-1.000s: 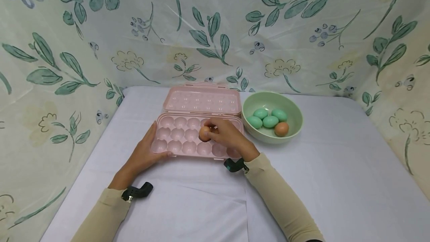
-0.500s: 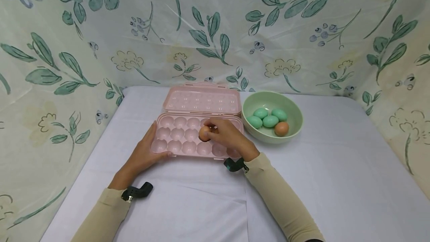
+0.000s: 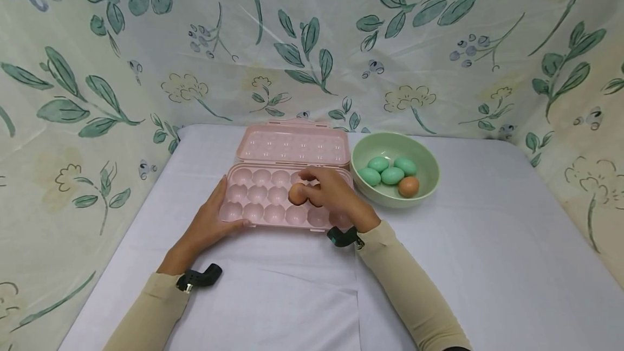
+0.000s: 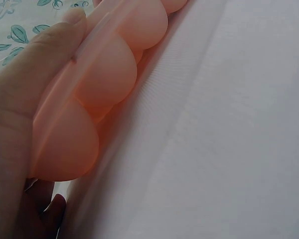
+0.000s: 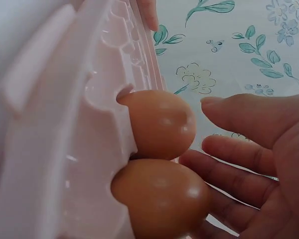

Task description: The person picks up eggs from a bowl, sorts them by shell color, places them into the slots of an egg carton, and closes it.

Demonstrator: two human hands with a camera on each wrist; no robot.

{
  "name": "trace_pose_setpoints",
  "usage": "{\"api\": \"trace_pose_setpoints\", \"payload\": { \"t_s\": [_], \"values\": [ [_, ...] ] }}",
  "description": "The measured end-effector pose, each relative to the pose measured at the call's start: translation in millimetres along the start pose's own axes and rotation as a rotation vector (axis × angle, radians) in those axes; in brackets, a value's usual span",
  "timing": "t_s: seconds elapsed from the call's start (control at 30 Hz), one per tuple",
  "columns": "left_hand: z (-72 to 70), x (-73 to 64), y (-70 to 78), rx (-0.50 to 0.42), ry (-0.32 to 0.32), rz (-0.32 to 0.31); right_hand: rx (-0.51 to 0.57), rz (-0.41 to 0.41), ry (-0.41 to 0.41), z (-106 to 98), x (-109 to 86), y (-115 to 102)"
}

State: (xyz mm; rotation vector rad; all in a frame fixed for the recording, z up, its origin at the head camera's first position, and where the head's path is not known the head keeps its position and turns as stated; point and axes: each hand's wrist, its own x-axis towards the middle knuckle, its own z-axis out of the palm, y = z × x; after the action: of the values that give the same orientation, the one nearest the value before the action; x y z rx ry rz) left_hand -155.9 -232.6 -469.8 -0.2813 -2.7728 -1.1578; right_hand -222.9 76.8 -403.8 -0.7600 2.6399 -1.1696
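A pink plastic egg carton (image 3: 253,213) lies with its lid (image 3: 292,146) folded back. My left hand (image 3: 209,223) holds its left end, thumb along the front edge; in the left wrist view the other fingers are partly hidden behind the end. Two brown eggs sit side by side in the middle row: one egg (image 3: 297,194) shows plainly, while its neighbour (image 5: 162,199) is mostly covered by my right hand (image 3: 336,195) in the head view. In the right wrist view the right thumb (image 5: 239,117) stands apart from the upper egg (image 5: 164,124), fingers spread behind the eggs.
Right of the carton stands a light green bowl (image 3: 431,180), close against it. Several green eggs (image 3: 392,176) and one brown egg (image 3: 408,187) lie inside. A white cloth (image 3: 302,297) covers the table, and floral fabric (image 3: 312,42) hangs behind and at both sides.
My right hand has let go of the brown egg and drawn slightly to the right, its fingers spreading. The egg stays in the carton's middle row. My left hand has not moved.
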Motion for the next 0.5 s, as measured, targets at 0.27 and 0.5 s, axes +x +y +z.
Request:
{"api": "trace_pose_setpoints", "payload": {
  "t_s": [0.27, 0.5],
  "values": [
    [-1.2, -0.2, 0.6, -0.011, -0.001, -0.004, -0.07, -0.049, 0.058, -13.2, -2.8, 0.0],
    [-0.7, 0.2, 0.2, -0.012, -0.005, -0.005, -0.077, -0.085, 0.105, -25.9, -4.3, 3.3]
  ]
}}
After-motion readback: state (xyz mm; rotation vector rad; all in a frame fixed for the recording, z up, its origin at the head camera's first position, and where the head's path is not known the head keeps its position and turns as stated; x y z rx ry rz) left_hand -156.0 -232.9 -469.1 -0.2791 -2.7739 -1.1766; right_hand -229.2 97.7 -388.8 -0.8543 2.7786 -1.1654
